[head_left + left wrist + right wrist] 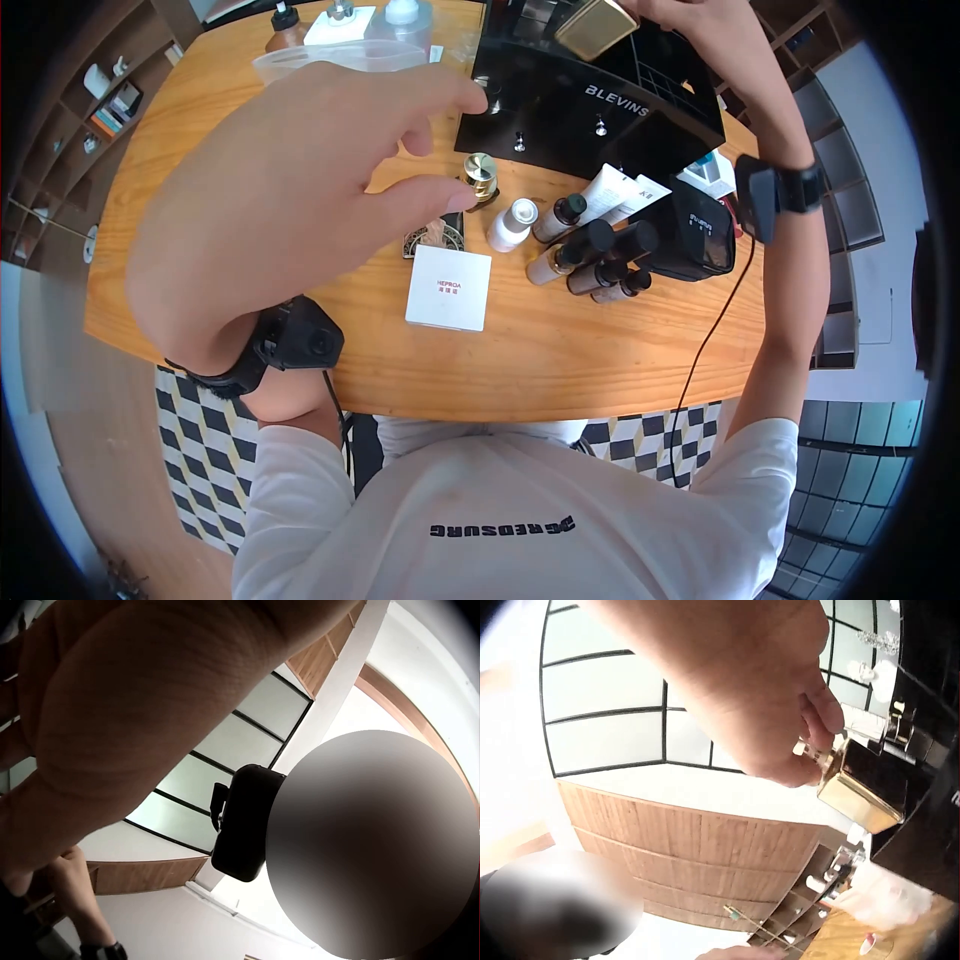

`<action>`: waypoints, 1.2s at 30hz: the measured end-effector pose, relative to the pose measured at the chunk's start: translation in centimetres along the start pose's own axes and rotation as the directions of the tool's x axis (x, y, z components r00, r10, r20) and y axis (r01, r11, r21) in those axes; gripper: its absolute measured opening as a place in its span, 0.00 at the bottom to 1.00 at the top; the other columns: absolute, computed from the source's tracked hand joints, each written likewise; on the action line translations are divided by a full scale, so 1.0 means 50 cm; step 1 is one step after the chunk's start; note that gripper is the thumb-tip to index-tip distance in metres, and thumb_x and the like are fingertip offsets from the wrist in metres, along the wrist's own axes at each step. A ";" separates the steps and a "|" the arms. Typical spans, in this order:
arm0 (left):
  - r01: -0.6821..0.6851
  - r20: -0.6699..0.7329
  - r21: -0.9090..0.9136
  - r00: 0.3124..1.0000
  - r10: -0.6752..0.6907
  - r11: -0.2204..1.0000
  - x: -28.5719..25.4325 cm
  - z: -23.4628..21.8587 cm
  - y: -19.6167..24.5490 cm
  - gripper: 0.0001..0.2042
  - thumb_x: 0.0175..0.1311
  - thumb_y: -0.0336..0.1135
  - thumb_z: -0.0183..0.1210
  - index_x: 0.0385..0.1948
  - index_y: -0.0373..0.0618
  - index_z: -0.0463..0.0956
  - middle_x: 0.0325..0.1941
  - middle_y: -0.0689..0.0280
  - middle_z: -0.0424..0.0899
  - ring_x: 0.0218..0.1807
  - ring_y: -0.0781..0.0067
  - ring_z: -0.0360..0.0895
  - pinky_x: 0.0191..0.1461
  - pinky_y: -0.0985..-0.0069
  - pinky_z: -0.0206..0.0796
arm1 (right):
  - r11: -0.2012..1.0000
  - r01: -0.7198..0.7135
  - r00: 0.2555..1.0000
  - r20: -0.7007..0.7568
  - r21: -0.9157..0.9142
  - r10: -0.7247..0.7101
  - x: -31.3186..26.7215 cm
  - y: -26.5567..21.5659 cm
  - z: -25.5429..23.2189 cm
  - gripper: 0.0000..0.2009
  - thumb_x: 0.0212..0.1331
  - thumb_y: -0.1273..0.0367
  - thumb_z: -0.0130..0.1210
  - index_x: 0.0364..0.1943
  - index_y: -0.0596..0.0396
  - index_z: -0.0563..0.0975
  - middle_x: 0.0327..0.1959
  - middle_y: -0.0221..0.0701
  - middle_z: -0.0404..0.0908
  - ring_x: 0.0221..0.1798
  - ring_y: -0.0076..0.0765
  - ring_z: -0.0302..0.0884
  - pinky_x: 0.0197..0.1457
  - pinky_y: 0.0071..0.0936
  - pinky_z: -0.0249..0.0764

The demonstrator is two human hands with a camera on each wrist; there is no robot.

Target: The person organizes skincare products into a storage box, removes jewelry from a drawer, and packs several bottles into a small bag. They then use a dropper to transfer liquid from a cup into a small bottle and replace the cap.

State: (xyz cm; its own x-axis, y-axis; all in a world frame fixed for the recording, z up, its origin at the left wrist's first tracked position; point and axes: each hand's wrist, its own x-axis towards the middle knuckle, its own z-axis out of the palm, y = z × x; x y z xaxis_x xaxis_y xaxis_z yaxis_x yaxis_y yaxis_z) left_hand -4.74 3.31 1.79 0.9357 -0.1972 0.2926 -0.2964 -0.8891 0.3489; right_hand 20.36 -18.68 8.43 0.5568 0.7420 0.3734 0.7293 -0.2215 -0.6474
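My right hand (690,18) pinches a gold and black square bottle, which looks like a perfume bottle (596,30), above the top of a black organizer box (560,110) lettered BLEVINS. In the right wrist view the fingers grip the bottle (862,787) by its narrow top, with the body tilted downward. My left hand (320,160) hovers over the table, thumb and index finger spread apart with nothing between them. Its index fingertip overlaps the organizer's front left edge in the head view. Just beyond the thumb stands a gold-capped bottle (480,172).
A white box (448,290) lies on the wooden table (560,370). Near the organizer stand a small white bottle (512,226), several dark-capped bottles (590,245), white tubes (607,192) and a black pouch (690,235). Behind my left hand is a clear plastic tray (340,58).
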 end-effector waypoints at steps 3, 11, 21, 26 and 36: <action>-0.005 -0.001 -0.003 1.000 0.005 1.000 0.003 0.005 -0.005 0.24 0.66 0.38 0.68 0.63 0.50 0.75 0.38 0.65 0.82 0.44 0.67 0.79 0.51 0.69 0.68 | 1.000 -0.012 0.990 0.141 0.008 0.011 -0.051 -0.059 0.039 0.07 0.58 0.78 0.65 0.41 0.59 0.83 0.34 0.24 0.85 0.37 0.13 0.78 0.41 0.16 0.75; 0.036 0.029 -0.004 0.999 -0.035 0.999 0.003 0.000 0.009 0.24 0.66 0.37 0.67 0.64 0.51 0.75 0.38 0.63 0.83 0.44 0.64 0.79 0.51 0.68 0.69 | 0.853 0.322 0.899 0.414 -0.411 -0.141 -0.100 0.047 0.167 0.09 0.51 0.75 0.64 0.37 0.61 0.81 0.35 0.46 0.84 0.41 0.55 0.84 0.45 0.43 0.79; 0.058 0.043 -0.054 0.998 -0.056 0.997 0.006 -0.002 0.015 0.25 0.64 0.36 0.68 0.64 0.50 0.75 0.40 0.59 0.84 0.44 0.60 0.80 0.51 0.67 0.70 | 0.855 0.225 0.801 0.588 -0.467 0.110 -0.114 0.096 0.213 0.08 0.57 0.73 0.63 0.39 0.61 0.83 0.39 0.43 0.86 0.44 0.53 0.85 0.47 0.42 0.78; 0.054 0.032 -0.069 0.998 -0.052 0.996 0.006 -0.006 0.016 0.25 0.64 0.35 0.67 0.64 0.48 0.75 0.40 0.58 0.84 0.44 0.58 0.81 0.51 0.66 0.71 | 0.869 0.264 0.908 0.413 -0.418 -0.077 -0.050 0.055 0.139 0.08 0.62 0.66 0.63 0.38 0.55 0.87 0.32 0.41 0.88 0.40 0.44 0.88 0.46 0.37 0.82; 0.046 0.011 -0.080 0.999 -0.046 0.996 0.002 -0.001 0.009 0.26 0.62 0.33 0.68 0.63 0.46 0.75 0.39 0.55 0.84 0.44 0.55 0.82 0.52 0.65 0.72 | 0.757 0.233 0.972 0.165 -0.611 -0.165 0.225 0.242 0.054 0.20 0.57 0.70 0.64 0.55 0.55 0.76 0.46 0.47 0.79 0.55 0.59 0.78 0.58 0.44 0.76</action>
State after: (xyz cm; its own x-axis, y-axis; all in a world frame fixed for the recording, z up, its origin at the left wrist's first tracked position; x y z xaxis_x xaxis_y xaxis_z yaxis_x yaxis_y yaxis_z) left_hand -4.77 2.93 2.01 0.9503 -0.1608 0.2666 -0.2670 -0.8614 0.4322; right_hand 34.38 -11.29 3.00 0.3550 0.8627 0.3603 0.9244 -0.3815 0.0026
